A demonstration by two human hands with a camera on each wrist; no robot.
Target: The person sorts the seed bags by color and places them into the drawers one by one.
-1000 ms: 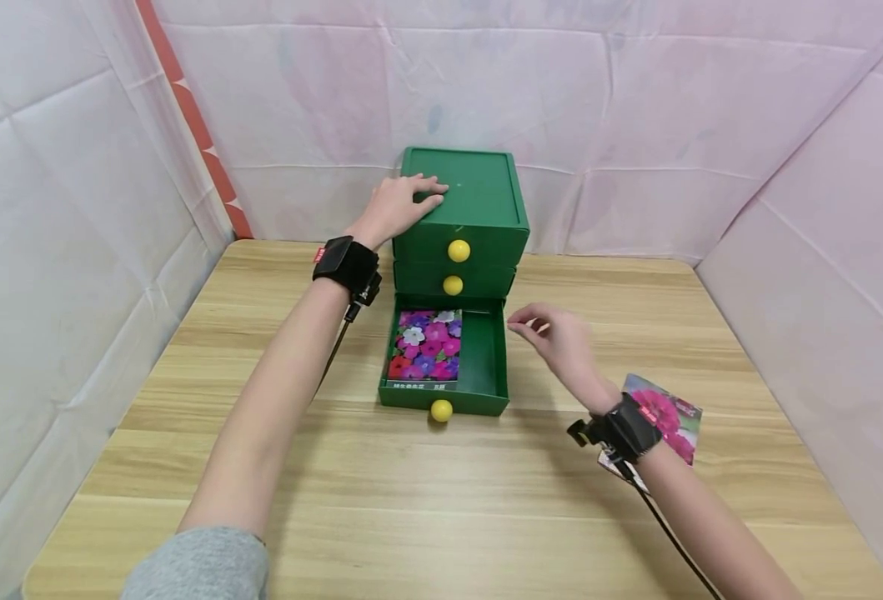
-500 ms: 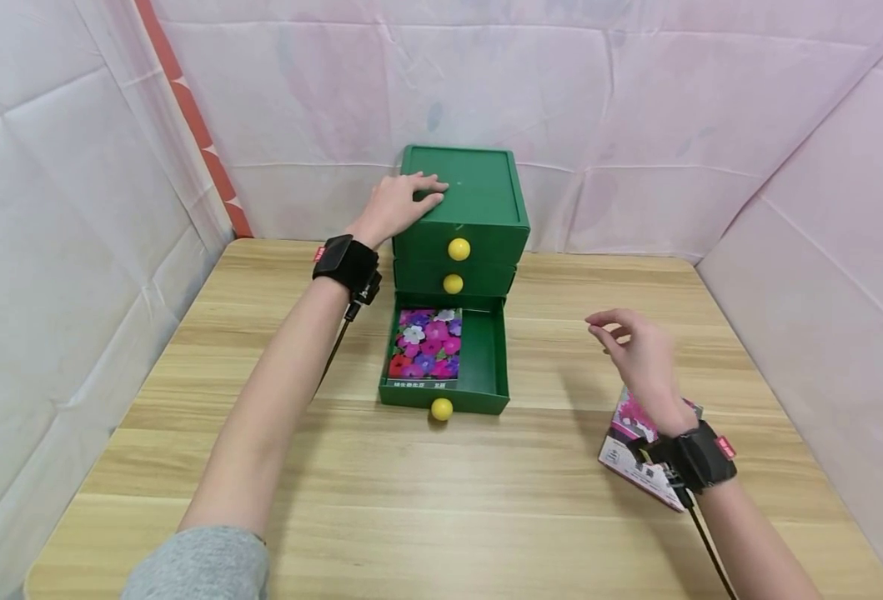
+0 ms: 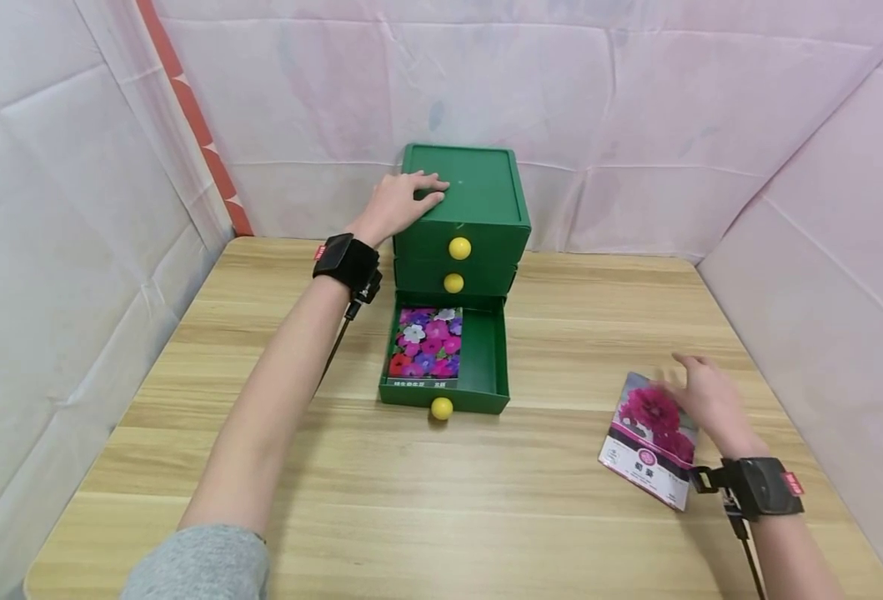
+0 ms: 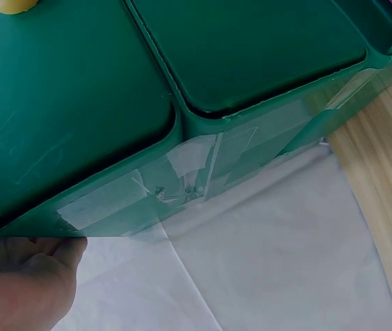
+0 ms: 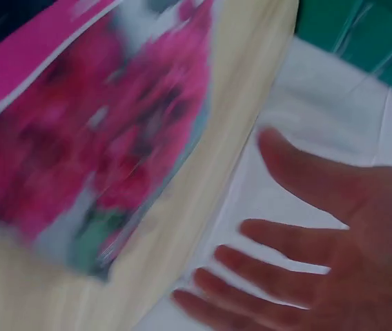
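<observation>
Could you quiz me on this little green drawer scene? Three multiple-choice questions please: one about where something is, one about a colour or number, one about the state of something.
1. Where does the left hand rest?
A. on top of the green drawer chest
B. inside the bottom drawer
C. flat on the table

2. How many yellow knobs show on the chest?
A. one
B. three
C. five

3. How is the bottom drawer?
A. shut
B. lifted off the table
C. pulled open with a flower packet inside

Answers:
1 A, its fingers lie on the chest's top.
2 B, each drawer front carries one knob.
3 C, the packet lies in plain sight in the open drawer.
</observation>
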